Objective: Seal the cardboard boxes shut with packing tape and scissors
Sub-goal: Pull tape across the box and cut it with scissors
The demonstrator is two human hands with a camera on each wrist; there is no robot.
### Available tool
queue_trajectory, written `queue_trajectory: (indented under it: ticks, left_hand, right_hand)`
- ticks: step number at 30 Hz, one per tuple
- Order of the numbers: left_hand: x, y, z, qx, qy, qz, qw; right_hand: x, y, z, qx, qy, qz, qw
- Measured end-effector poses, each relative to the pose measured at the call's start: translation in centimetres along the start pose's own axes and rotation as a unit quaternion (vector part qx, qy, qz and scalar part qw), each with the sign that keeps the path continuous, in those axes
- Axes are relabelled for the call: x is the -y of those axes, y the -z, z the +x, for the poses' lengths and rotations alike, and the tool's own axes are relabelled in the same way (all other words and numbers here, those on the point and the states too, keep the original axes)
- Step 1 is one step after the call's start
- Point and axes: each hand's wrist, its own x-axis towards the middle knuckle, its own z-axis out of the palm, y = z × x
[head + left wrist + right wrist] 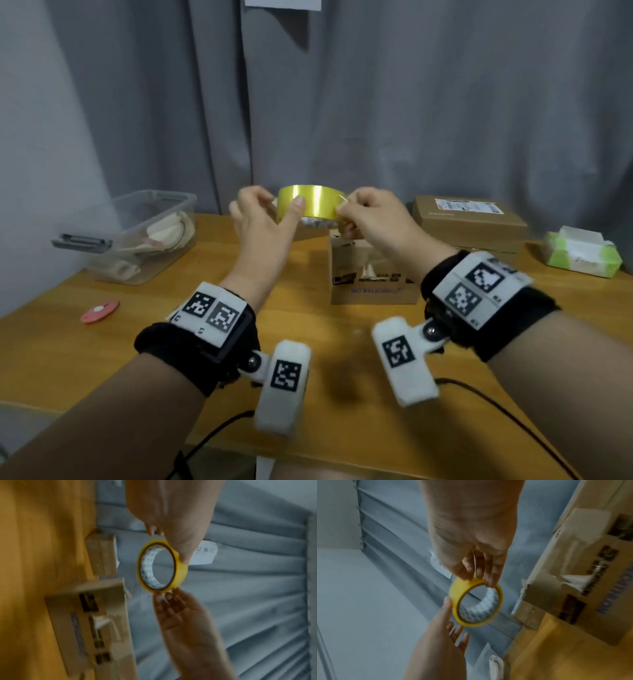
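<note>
Wrist bands (219, 329), wooden table (68, 349), grey curtain (411, 102) bkgd

The tape roll (311, 202) has a glossy yellow film surface that catches the light, with a printed white paper core inside. The small cardboard box (373, 274) is matt brown, its top edge torn rough. The table (342, 404) is smooth, warm-toned wood. The storage bin (137, 236) is clear plastic. The curtain (411, 102) is matt grey cloth.
</note>
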Motion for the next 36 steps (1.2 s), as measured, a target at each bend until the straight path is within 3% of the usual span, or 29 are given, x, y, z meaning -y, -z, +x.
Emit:
queue_trajectory:
  ticks: [3, 6, 9, 18, 20, 24, 29, 36]
  left_hand:
    - [0.4, 1.1, 0.2, 0.132, -0.155, 0.135, 0.97]
    - [0.5, 1.6, 0.3, 0.217, -0.179, 0.155, 0.947]
    - [0.5, 2.4, 0.9, 0.225, -0.165, 0.074, 0.958]
    - [0.9, 3.3, 0.9, 0.187, -0.309, 0.171, 0.917]
    - [1.0, 3.1, 0.7, 0.215, -0.288, 0.159, 0.919]
    - [0.2, 2.2, 0.5, 0.257, -0.17, 0.04, 0.95]
    - [0.0, 1.4, 0.0, 0.273, -0.104, -0.067, 0.954]
    - [1.4, 0.4, -0.2, 0.294, -0.003, -0.098, 0.951]
  right_hand:
    - [2.3, 0.1, 0.9, 0.056, -0.049, 0.047, 0.996]
    - [3.3, -0.1, 1.2, 0.071, -0.086, 0.088, 0.99]
    - [3.3, 0.2, 1.1, 0.085, -0.094, 0.07, 0.99]
    - [2.1, 3.1, -0.2, 0.096, -0.09, 0.04, 0.99]
    - [1.6, 3.2, -0.7, 0.09, -0.072, 0.084, 0.99]
    - [1.6, 3.0, -1.0, 0.101, -0.017, 0.169, 0.98]
    - [1.9, 3.1, -0.8, 0.118, -0.001, 0.27, 0.956]
    - [1.9, 2.0, -0.1, 0.105, 0.026, 0.076, 0.991]
